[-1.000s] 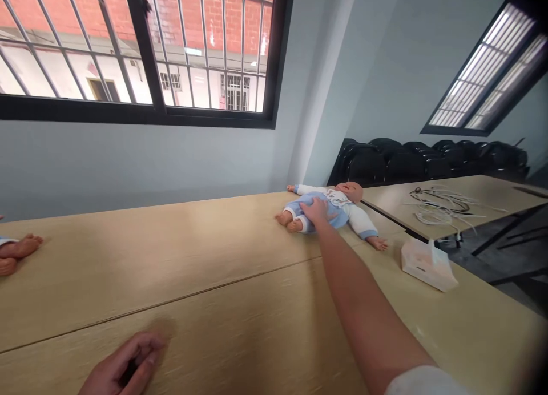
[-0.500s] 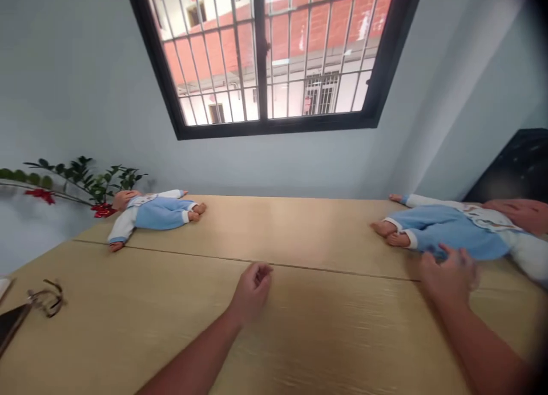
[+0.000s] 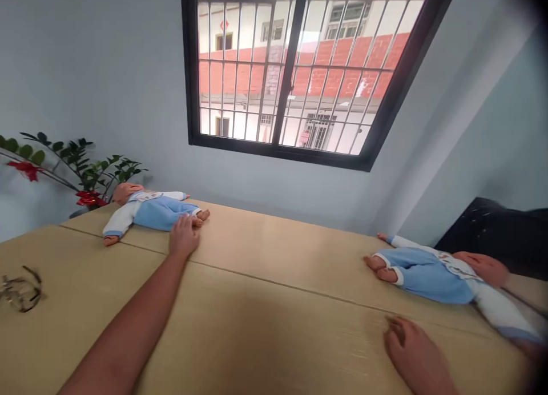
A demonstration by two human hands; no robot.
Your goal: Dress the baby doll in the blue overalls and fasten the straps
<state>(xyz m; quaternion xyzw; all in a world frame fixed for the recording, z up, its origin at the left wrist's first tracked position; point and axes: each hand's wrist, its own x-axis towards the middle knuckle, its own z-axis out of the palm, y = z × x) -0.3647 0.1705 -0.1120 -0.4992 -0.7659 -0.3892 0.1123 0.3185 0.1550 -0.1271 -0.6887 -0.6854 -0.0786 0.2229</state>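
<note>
Two baby dolls in pale blue trousers and white-sleeved tops lie on their backs on the table. My left hand [image 3: 184, 236] reaches to the left doll [image 3: 156, 212], its fingers stretched over the lower leg beside the feet. Whether the fingers grip the cloth cannot be told. The right doll [image 3: 432, 275] lies with its feet toward the middle and its head to the right. Short of its legs, my right hand [image 3: 415, 352] hovers low over the table, slightly blurred, with fingers loosely bent, thumb apart and nothing in it.
The light wooden table [image 3: 274, 326] has a seam running across it. Eyeglasses [image 3: 23, 289] lie at its left side. A leafy plant [image 3: 89, 166] with red bows stands behind the left doll. A barred window [image 3: 291, 69] is in the wall, and a dark object [image 3: 492, 229] stands behind the right doll.
My left hand has moved left and forward from the table's middle to the left doll's leg. My right hand has drawn back from the right doll. The view has tilted.
</note>
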